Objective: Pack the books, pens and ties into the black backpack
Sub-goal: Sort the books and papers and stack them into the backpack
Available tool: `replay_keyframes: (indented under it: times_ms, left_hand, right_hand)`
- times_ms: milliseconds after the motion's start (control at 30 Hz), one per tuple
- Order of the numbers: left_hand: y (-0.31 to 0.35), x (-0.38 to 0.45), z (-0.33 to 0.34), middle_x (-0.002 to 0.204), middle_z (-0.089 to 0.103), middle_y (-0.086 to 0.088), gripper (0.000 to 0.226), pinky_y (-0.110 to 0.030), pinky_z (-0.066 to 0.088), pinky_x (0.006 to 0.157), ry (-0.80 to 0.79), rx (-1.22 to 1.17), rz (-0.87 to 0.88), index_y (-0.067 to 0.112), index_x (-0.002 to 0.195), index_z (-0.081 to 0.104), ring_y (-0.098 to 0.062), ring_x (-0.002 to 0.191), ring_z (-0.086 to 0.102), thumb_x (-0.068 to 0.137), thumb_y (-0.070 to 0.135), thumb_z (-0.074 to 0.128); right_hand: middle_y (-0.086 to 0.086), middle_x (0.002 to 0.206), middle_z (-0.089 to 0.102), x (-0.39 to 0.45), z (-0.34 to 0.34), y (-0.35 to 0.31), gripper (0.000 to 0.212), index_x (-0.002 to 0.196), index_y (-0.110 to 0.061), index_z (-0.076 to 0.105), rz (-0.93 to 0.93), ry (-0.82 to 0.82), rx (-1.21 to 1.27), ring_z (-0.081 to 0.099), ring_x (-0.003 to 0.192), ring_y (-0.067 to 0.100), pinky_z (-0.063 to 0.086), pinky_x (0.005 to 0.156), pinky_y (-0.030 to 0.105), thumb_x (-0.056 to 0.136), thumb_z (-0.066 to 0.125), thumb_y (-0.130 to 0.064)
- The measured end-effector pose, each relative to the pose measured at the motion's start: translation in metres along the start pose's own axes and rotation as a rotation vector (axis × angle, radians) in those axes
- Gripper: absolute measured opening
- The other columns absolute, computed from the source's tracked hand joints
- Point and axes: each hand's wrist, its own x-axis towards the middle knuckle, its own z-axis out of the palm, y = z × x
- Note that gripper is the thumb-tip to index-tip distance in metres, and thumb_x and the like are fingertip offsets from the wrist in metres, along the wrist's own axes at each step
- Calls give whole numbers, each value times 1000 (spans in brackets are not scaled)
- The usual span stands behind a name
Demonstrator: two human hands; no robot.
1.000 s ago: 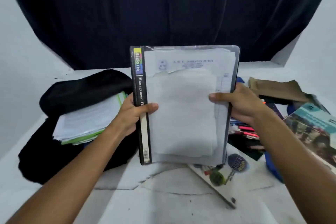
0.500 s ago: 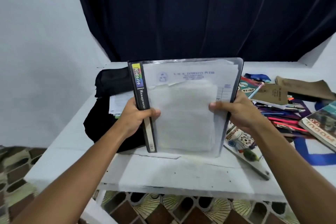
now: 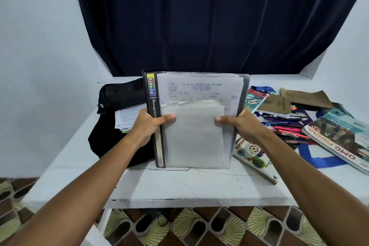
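A clear-fronted black file folder point(image 3: 195, 122) full of papers stands upright over the table's middle. My left hand point(image 3: 148, 124) grips its black spine and my right hand point(image 3: 238, 124) grips its right edge, thumbs on the front. Behind and to the left lies the black backpack point(image 3: 119, 96), open, with a stack of white papers point(image 3: 125, 116) sticking out of it. To the right lie several pens point(image 3: 287, 126), a maths book point(image 3: 253, 156), a large book marked OMG MODUL point(image 3: 341, 136) and brown notebooks point(image 3: 279, 104).
The white table point(image 3: 189, 185) has its front edge close to me, with patterned floor tiles point(image 3: 199, 227) below. A blue strap point(image 3: 311, 156) lies under the large book. A dark curtain point(image 3: 199, 16) hangs behind, and white walls flank the table.
The view has pulled back and tilted down, so the table's front edge and floor now show. Both hands keep their grip and the folder sits slightly further from me.
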Motion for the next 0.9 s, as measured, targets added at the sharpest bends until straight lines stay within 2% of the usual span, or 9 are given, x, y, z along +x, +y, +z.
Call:
replay_keyframes:
  times_ms: [100,233,333,400,467,533,633,733,900]
  left_hand:
    - [2,-2,4,103,74,4,56,-33,53,91,69,42,31,17,107,65,-17,100,69,56,26,87]
    - [-19,-20,8,140,44,3,79,-28,33,110,323,176,37,24,141,38,-7,132,39,76,33,81]
    - [-35,-32,17,153,32,-2,81,-29,29,110,443,-58,-45,21,151,23,-13,140,31,86,34,70]
    - [-41,-35,28,149,41,-5,77,-38,39,106,428,-313,-163,19,150,27,-19,134,43,86,44,64]
    - [-41,-36,43,133,59,-6,68,-41,53,88,293,-508,-282,18,137,48,-21,117,59,81,54,59]
    - [-38,-34,55,124,66,-8,62,-38,58,75,208,-600,-287,14,132,53,-22,105,66,78,43,65]
    - [-35,-23,59,122,66,-14,48,-39,58,74,314,-592,-202,7,129,49,-25,97,68,85,1,68]
    - [-24,-17,48,111,66,-9,44,-39,55,74,390,-554,-171,12,120,46,-23,90,66,86,-13,60]
    - [-6,-9,3,109,66,-7,41,-43,53,82,367,-413,-84,14,111,51,-23,92,65,85,-16,56]
  right_hand:
    - [1,90,76,6,-1,1,19,94,-13,70,7,77,-19,72,86,21,58,73,29,78,74,-4]
    - [12,98,74,15,-18,4,32,94,-7,70,96,230,223,69,94,34,55,89,50,64,77,-2]
    - [11,92,74,18,-29,2,31,95,-8,67,174,351,424,70,89,30,55,85,51,66,75,0]
    - [14,100,72,19,-31,2,29,101,-7,66,213,391,549,69,91,32,57,79,50,74,74,-1]
    - [15,102,71,18,-25,2,35,113,-6,64,252,393,656,72,81,27,60,62,39,79,73,-5]
    - [11,90,69,16,-15,1,31,114,-5,62,291,421,681,71,67,19,55,47,24,84,71,-10]
    - [15,99,72,15,-3,7,41,120,0,61,274,373,712,71,86,28,60,65,34,82,73,-10]
    - [14,95,73,12,0,3,46,120,5,60,186,298,718,69,91,29,55,88,43,80,70,-15]
    - [18,129,62,7,-48,-6,91,121,-6,68,94,54,939,57,121,38,42,105,52,71,44,-79]
